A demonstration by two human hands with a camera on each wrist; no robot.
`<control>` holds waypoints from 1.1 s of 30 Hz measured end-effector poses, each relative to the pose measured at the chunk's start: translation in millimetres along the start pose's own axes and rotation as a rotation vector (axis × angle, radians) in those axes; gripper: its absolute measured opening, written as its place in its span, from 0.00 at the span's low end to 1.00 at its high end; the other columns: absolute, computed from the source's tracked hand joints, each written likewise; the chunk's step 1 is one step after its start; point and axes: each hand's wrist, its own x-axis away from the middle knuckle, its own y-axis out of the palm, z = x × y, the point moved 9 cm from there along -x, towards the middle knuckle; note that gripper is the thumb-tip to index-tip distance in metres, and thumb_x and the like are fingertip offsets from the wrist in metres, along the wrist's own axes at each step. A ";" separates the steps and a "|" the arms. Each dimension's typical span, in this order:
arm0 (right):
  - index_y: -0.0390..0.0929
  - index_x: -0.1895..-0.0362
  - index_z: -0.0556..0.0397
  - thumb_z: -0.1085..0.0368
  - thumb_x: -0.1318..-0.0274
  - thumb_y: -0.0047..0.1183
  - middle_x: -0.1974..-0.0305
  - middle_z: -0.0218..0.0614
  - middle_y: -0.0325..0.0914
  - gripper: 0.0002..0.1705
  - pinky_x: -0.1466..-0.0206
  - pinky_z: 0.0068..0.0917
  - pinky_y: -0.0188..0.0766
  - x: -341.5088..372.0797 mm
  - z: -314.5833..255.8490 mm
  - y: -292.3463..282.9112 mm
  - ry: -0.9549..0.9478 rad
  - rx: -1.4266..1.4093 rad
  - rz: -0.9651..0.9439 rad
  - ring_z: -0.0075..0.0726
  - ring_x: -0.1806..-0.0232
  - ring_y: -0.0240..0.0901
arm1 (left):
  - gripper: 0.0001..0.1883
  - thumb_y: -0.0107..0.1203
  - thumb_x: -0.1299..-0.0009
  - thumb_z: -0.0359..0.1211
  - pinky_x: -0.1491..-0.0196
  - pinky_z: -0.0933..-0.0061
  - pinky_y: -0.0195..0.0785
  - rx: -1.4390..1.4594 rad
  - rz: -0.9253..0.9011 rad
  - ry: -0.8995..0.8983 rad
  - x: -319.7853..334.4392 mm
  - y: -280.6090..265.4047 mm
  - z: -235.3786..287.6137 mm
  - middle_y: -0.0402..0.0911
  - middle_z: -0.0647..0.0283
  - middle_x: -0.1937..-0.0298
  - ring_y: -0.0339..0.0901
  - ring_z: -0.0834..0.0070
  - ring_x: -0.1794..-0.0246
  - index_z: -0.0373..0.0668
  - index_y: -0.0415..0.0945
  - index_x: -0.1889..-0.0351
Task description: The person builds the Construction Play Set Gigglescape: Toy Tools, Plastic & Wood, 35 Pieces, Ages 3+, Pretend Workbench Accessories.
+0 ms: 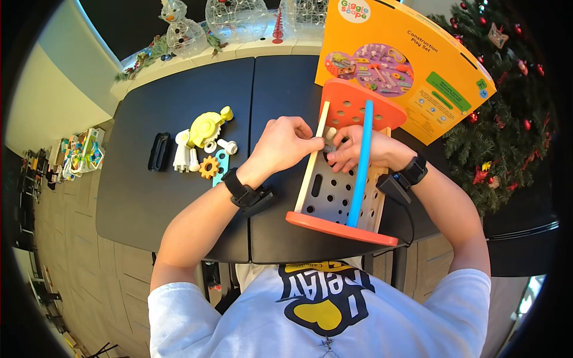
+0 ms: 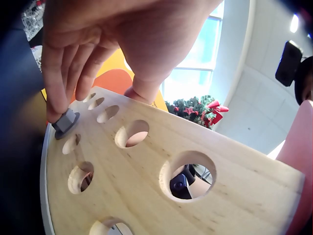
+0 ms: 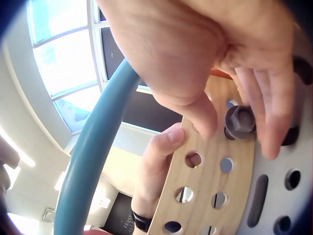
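A toy toolbox, with red-orange ends, a blue handle bar point(image 1: 360, 173) and a grey perforated floor point(image 1: 331, 188), stands before me. My left hand point(image 1: 285, 142) grips the wooden side panel point(image 2: 146, 161) at its top edge, thumb over to the inner side. One left fingertip presses a grey flanged hex piece point(image 2: 66, 123) at a hole on the outer face. Inside the box, my right hand point(image 1: 357, 149) reaches past the bar. Its thumb and fingers hang apart on either side of a grey hexagonal nut-like piece point(image 3: 240, 121) at the panel's inner face.
Left on the black table point(image 1: 179, 215) lie a yellow toy piece point(image 1: 205, 128), white pieces point(image 1: 182, 152), an orange gear point(image 1: 209, 167), a teal strip point(image 1: 222, 162) and a black tray-like item point(image 1: 159, 151). Behind the toolbox stands a yellow box point(image 1: 412, 36); a decorated tree point(image 1: 495, 119) is at right.
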 end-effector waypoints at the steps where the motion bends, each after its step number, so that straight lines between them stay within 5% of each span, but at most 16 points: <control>1: 0.70 0.45 0.74 0.56 0.29 0.60 0.58 0.60 0.86 0.28 0.57 0.33 0.87 -3.9 4.6 -1.7 -0.018 0.005 -0.022 0.44 0.60 0.89 | 0.22 0.70 0.36 0.44 0.51 0.68 0.80 -0.001 0.000 -0.002 0.0 0.0 0.8 0.90 0.51 0.61 0.89 0.66 0.58 0.32 0.86 0.58; 11: 0.72 0.42 0.72 0.48 0.20 0.44 0.55 0.64 0.85 0.32 0.67 0.30 0.85 -9.1 18.9 3.6 0.135 -0.093 -0.126 0.45 0.64 0.89 | 0.21 0.69 0.37 0.42 0.51 0.68 0.80 -0.002 -0.002 -0.015 0.6 -0.4 3.1 0.90 0.51 0.60 0.89 0.66 0.59 0.32 0.86 0.58; 14: 0.72 0.45 0.69 0.46 0.23 0.50 0.58 0.59 0.86 0.31 0.72 0.28 0.83 -0.2 6.5 2.3 0.179 -0.147 -0.029 0.43 0.68 0.88 | 0.21 0.69 0.38 0.42 0.51 0.68 0.80 0.003 -0.011 -0.020 0.4 -0.2 2.1 0.90 0.51 0.60 0.89 0.66 0.58 0.32 0.86 0.57; 20: 0.73 0.47 0.69 0.46 0.34 0.65 0.64 0.54 0.86 0.35 0.70 0.25 0.81 -0.2 -1.0 -7.2 -0.055 0.088 0.106 0.41 0.70 0.88 | 0.21 0.69 0.37 0.42 0.50 0.67 0.80 -0.003 -0.011 -0.018 0.5 -0.6 2.9 0.90 0.49 0.59 0.89 0.64 0.57 0.32 0.86 0.57; 29: 0.75 0.45 0.68 0.48 0.24 0.51 0.63 0.49 0.86 0.30 0.76 0.26 0.79 -10.5 18.4 -0.2 0.182 0.047 -0.057 0.34 0.72 0.87 | 0.21 0.69 0.37 0.42 0.50 0.67 0.80 -0.008 -0.014 -0.017 0.9 0.0 5.3 0.90 0.50 0.60 0.89 0.64 0.58 0.32 0.85 0.57; 33: 0.75 0.44 0.66 0.49 0.26 0.55 0.67 0.46 0.86 0.27 0.78 0.26 0.76 -6.2 5.3 -5.9 0.162 0.104 0.074 0.32 0.74 0.86 | 0.21 0.69 0.37 0.42 0.51 0.67 0.80 -0.009 -0.015 -0.015 1.9 -1.2 4.9 0.90 0.49 0.60 0.89 0.64 0.58 0.31 0.85 0.57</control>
